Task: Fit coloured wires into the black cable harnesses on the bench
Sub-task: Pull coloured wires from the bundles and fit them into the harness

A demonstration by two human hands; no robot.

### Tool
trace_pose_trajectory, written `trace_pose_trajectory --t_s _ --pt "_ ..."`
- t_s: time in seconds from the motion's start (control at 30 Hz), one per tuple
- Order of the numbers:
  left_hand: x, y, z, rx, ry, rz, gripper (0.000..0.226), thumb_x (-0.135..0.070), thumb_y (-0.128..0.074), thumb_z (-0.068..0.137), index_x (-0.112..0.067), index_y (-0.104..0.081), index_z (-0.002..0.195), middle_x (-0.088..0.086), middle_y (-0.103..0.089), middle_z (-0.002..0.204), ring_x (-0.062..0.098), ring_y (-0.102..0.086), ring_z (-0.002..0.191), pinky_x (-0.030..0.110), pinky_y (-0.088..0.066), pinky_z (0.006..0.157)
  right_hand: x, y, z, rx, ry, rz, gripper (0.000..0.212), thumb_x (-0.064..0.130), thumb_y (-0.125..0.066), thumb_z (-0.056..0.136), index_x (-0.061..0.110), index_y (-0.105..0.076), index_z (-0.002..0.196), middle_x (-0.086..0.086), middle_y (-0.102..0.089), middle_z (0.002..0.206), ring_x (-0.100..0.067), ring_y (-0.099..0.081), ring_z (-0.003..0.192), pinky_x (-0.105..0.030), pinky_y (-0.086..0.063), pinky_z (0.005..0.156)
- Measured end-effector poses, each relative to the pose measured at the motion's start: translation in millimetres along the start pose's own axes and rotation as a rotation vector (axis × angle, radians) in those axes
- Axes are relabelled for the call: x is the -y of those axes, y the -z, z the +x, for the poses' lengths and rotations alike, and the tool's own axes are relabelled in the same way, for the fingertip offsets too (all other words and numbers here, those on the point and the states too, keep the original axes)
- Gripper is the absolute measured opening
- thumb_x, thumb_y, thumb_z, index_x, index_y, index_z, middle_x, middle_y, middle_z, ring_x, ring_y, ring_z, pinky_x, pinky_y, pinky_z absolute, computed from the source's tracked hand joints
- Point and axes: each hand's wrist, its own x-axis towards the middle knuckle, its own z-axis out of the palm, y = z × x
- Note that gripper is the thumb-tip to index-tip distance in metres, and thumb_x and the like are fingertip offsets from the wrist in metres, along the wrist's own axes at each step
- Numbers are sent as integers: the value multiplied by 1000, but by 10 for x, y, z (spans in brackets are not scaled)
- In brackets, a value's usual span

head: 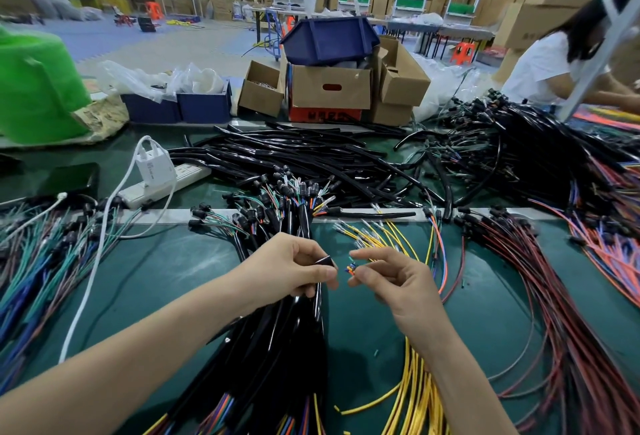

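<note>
Glossy black harness sleeve, pinched.

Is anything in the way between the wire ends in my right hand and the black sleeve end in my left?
Nothing visible. The coloured wire ends in the right hand face the black sleeve end in the left hand across an open gap.

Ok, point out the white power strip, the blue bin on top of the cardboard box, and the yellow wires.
white power strip (pixel 162 182): head view, on its top face.
blue bin (pixel 329 40): head view, on its front wall.
yellow wires (pixel 412 389): head view, on the bundle below the right wrist.
</note>
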Motion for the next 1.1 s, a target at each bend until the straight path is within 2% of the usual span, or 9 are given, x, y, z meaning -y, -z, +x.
trace_pose_trajectory --t_s 0.13,0.23,0.33,0.47,0.53,0.6,0.77,0.93,1.1 --pt "19 -114 3 -73 -46 -97 11 -10 -61 89 -13 -69 97 2 -72 74 6 -39 46 14 -33 44 3 -5 3 28 29 -2 25 -3 -64 85 19 -75 89 -3 -71 70 -1 -62 60 -6 -41 55" --pt "-15 -170 4 -84 -54 -99 7 -14 -62 90 -13 -69 89 -7 -62 59 8 -36 47 16 -29 43 0 -10 -3 45 25 -21 22 -4 -64 85 15 -74 91 -3 -71 70 0 -61 59 -5 -41 55" --pt "-40 -195 25 -109 -32 -62 9 -15 -62 90 -12 -68 84 -10 -56 53 10 -36 48 20 -28 45 -1 -25 -8 41 19 -47 27 -2 -65 85 22 -75 87 -3 -73 72 -1 -61 58 -6 -41 55" --pt "-43 -190 51 -122 19 -38 12 -17 -66 88 -10 -67 78 -5 -54 52 10 -35 46 22 -28 46 -38 -47 -5 30 8 -133 20 5 -68 84 23 -64 92 -5 -73 74 -19 -68 68 -21 -49 65" --pt "-38 -179 55 -103 40 -25 14 -17 -66 87 -11 -66 75 -5 -61 56 10 -36 46 20 -29 46 -41 -53 -4 22 15 -146 18 4 -69 84 18 -58 89 -4 -73 74 -14 -69 71 -16 -48 65" --pt "-29 -164 65 -100 49 9 16 -18 -68 85 -15 -65 70 -5 -59 54 11 -36 48 22 -30 46 -38 -71 -15 14 53 -233 19 5 -71 82 19 -59 83 1 -72 74 -8 -68 71 -10 -43 62" --pt "37 -177 99 -226 -70 323 14 -25 -72 80 -25 -67 67 -6 -63 63 6 -51 57 26 -44 62 -63 -103 -41 -49 149 -442 20 11 -74 80 26 -62 78 14 -69 73 0 -66 74 -9 -46 65" --pt "85 -198 88 -256 -57 164 14 -22 -72 82 -20 -66 68 -15 -53 45 -3 -42 42 19 -34 52 -84 -100 -39 -54 245 -534 18 10 -78 76 21 -63 77 18 -65 75 4 -61 70 -6 -43 64" --pt "72 -152 35 -209 -10 63 15 -23 -68 85 -14 -69 73 -12 -50 46 2 -39 43 18 -30 50 -106 -102 -27 -71 266 -516 16 9 -79 74 16 -65 73 14 -67 72 1 -61 67 -12 -46 63"
